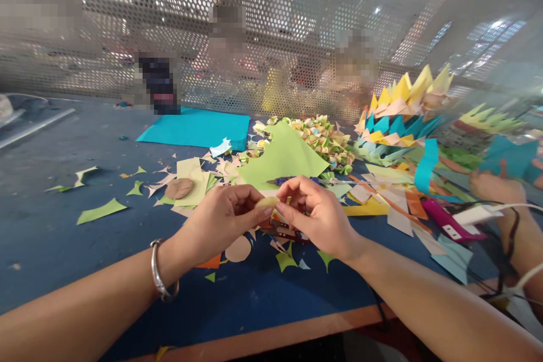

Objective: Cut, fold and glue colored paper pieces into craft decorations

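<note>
Between my two hands is a small pale yellow-green piece of paper, pinched at both ends. My left hand, with a silver bangle at the wrist, grips its left side with thumb and fingers. My right hand closes on its right side. Just beyond them lies a large green sheet with bites cut from its edge. A dark slim tool rests across that sheet, partly hidden by my right hand. Below my hands sit a dark red object, partly covered, and a round pale paper disc.
Behind the green sheet rises a heap of small folded paper pieces. A blue sheet lies at the back, before a perforated metal screen. Stacked spiky paper shapes, a magenta power strip and another person's hand are at right.
</note>
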### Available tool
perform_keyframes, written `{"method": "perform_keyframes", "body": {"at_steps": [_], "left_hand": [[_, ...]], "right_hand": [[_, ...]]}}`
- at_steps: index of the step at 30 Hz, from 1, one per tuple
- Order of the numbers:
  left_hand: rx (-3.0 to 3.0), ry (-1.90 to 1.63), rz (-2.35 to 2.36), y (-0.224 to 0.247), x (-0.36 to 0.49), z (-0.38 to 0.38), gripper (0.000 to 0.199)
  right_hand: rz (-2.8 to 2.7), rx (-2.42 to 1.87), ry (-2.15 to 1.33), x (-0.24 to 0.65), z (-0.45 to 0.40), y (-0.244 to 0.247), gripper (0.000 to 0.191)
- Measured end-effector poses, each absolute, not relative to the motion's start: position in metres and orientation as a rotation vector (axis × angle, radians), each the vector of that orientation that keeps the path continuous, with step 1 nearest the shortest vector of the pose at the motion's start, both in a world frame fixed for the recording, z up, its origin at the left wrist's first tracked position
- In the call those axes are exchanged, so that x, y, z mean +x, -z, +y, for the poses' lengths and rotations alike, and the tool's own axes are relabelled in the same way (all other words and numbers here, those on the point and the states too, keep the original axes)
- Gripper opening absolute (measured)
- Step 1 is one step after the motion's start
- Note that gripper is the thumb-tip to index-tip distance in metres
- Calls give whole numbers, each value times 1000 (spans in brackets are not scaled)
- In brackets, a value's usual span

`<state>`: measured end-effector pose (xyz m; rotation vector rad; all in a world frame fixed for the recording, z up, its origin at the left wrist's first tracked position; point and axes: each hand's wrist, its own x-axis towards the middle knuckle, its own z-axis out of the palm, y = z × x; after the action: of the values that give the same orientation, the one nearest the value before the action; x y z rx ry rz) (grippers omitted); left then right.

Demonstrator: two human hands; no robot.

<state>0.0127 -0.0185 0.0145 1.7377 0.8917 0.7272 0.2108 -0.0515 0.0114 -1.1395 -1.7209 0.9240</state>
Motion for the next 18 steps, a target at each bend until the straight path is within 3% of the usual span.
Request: {"method": "perform_keyframes", "body": {"at_steps": [18], "left_hand": [[1999,-613,969,-14,10,-16,32]], "right_hand": [[-1735,-1176,-1016,210,-52,-15,18]]}}
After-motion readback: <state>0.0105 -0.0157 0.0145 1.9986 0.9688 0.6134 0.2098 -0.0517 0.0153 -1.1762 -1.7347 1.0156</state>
